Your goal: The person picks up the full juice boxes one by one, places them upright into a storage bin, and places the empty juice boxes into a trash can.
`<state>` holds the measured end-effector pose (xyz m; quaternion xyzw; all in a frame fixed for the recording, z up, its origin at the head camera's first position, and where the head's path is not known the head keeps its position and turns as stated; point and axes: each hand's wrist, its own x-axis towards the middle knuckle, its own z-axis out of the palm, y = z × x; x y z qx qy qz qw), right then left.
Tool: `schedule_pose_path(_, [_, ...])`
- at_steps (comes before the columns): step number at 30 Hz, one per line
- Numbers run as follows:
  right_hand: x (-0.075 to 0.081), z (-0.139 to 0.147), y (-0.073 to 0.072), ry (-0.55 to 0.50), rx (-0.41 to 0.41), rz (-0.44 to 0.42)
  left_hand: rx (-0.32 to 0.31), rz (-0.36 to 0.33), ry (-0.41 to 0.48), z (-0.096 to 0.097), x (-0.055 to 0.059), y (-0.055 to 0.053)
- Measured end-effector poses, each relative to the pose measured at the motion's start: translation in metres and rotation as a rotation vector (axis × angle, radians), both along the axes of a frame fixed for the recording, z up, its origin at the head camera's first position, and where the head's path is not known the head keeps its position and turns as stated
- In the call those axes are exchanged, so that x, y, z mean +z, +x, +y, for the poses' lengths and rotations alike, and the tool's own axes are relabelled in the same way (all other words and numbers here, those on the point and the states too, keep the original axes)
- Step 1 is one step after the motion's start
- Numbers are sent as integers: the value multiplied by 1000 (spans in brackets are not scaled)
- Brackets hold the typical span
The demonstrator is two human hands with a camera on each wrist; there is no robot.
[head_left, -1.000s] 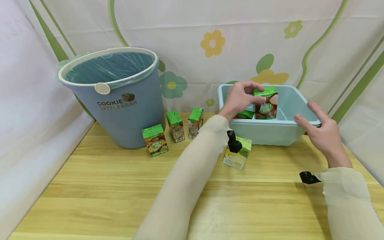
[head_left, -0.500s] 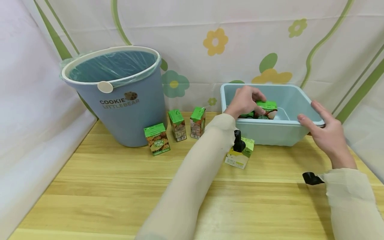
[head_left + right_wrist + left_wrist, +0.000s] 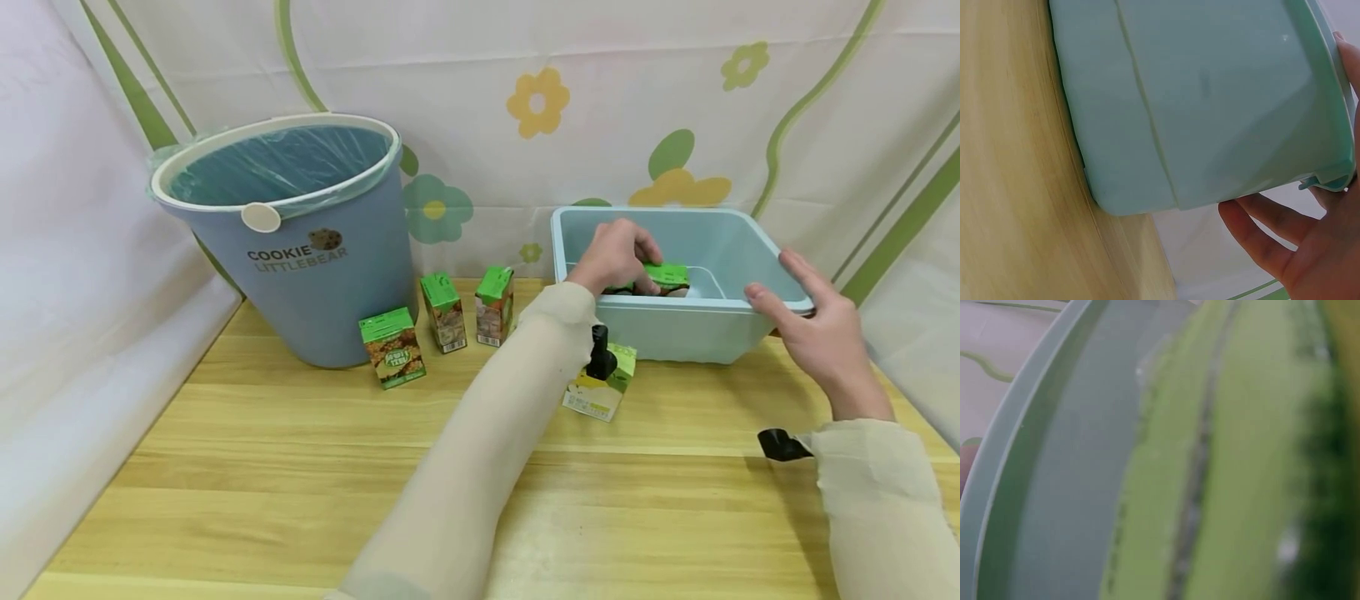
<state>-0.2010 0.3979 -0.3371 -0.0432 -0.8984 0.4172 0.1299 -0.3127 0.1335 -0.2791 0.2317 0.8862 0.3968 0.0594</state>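
My left hand (image 3: 617, 254) reaches over the front rim into the pale blue plastic bin (image 3: 675, 329). Thumb and fingers pinch a green-topped drink carton (image 3: 669, 277), sunk low inside, its lower part hidden by the bin's front wall. Beside it, another green-topped carton is mostly covered by the hand. At the bin's right end my right hand (image 3: 821, 333) grips the rim; in the right wrist view that hand (image 3: 1329, 250) has fingertips against the bin's underside edge. A light-green carton (image 3: 592, 402) lies on the table below my left wrist; a blurred green carton (image 3: 1235, 456) fills the left wrist view.
A tall blue bucket (image 3: 330, 283) with a white rim and a clear liner stands at the left. Near its base are three green-topped cartons: one leaning at the bucket (image 3: 393, 354), one in the middle (image 3: 446, 321), one to the right (image 3: 495, 312). A patterned curtain (image 3: 480, 125) hangs behind.
My left hand has lowered the carton from above the rim down into the bin. The right hand keeps its hold on the rim. The whole view shifts slightly.
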Motion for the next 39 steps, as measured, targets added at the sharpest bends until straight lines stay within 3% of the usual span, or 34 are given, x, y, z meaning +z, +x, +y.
schedule_pose_path(5, [0,0,0,-7,-1,5,-11,-10,-89,3,1,0])
schedule_pose_path(8, [0,0,-1,-10,-2,13,-7,-35,-68,1,0,0])
schedule_pose_path(12, [2,-1,-2,-15,5,15,1,-66,46,-3,2,0])
schedule_pose_path(24, [1,1,0,9,5,4,-89,-53,404,-18,7,7])
schedule_pose_path(30, [0,2,0,11,3,3,-148,-57,486,-37,10,18])
schedule_pose_path(39, [-1,1,-1,9,4,6,-161,-11,543,-67,7,42])
